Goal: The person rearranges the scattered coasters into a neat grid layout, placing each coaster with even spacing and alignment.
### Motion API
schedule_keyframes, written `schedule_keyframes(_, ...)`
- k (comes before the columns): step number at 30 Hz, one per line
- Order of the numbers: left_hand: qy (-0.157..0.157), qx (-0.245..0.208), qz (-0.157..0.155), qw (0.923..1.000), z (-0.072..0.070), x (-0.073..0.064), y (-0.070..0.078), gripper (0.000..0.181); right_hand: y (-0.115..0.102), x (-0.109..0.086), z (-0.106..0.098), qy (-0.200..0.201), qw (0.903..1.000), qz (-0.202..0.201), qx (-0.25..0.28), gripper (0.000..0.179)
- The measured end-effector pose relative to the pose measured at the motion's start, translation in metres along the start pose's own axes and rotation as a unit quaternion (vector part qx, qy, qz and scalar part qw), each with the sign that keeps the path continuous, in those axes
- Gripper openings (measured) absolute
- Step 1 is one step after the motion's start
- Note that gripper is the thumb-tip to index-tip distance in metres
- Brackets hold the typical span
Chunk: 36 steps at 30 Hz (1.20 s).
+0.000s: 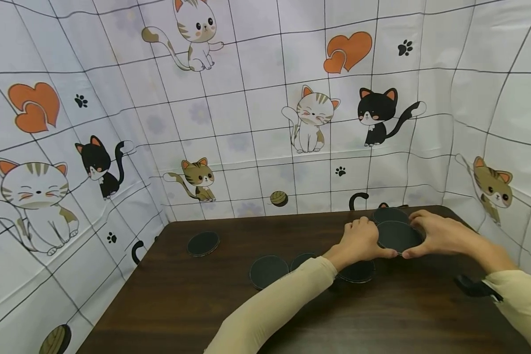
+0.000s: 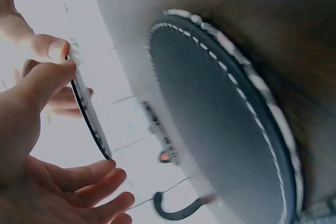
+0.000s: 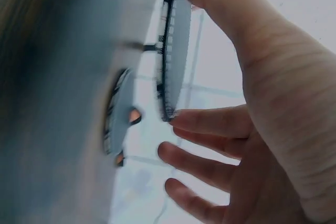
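Both hands hold one round dark coaster (image 1: 400, 237) above the far right of the table. My left hand (image 1: 360, 241) grips its left edge between thumb and fingertips. From the other side my right hand (image 1: 440, 235) pinches its right edge, the two thumbs almost meeting at the near rim. Seen edge-on in the left wrist view, the held coaster (image 2: 89, 111) is thin with pale stitching. Behind it lies another coaster (image 1: 390, 215), partly covered. Under my left forearm sits a stitched coaster (image 1: 358, 275), partly hidden by the hand.
On the dark wooden table (image 1: 194, 305) lie a left-hand coaster (image 1: 203, 244), a middle coaster (image 1: 269, 272) and a coaster (image 1: 302, 259) partly behind my left sleeve. A white cat-print curtain (image 1: 248, 118) hangs around the table's back and sides.
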<state>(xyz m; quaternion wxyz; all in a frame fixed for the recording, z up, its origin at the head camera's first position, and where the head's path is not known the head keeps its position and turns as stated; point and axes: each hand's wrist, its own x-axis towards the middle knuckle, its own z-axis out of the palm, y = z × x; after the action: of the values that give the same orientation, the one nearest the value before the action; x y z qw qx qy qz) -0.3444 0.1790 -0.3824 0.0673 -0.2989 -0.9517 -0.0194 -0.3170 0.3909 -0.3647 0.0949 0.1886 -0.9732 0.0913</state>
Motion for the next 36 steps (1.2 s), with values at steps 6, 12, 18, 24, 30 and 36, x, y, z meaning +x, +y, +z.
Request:
schedule_keyframes(6,0.031,0.013,-0.021,0.9992,-0.018,-0.032,-0.007,0.078,-0.032,0.000,-0.018,0.006,0.9998,0.004,-0.016,0.099)
schedule_keyframes(12,0.053,0.006,-0.027,0.9982,-0.033,-0.059,-0.019,0.078,-0.055,-0.001,-0.027,0.014,0.9998,-0.016,0.000,0.094)
schedule_keyframes(18,0.070,0.013,-0.014,0.9974,-0.038,-0.082,-0.033,0.084,-0.071,-0.001,-0.026,0.004,0.9986,-0.045,0.028,0.087)
schedule_keyframes(24,0.067,-0.003,-0.004,0.9977,-0.040,-0.106,-0.046,0.079,-0.091,-0.005,-0.027,-0.040,0.9950,-0.070,0.059,0.083)
schedule_keyframes(30,0.081,-0.020,0.009,0.9964,-0.042,-0.127,-0.056,0.074,-0.110,-0.008,-0.023,-0.063,0.9923,-0.091,0.056,0.080)
schedule_keyframes(36,0.075,-0.033,0.018,0.9965,-0.036,-0.143,-0.063,0.073,-0.119,-0.007,-0.013,-0.086,0.9897,-0.096,0.062,0.081)
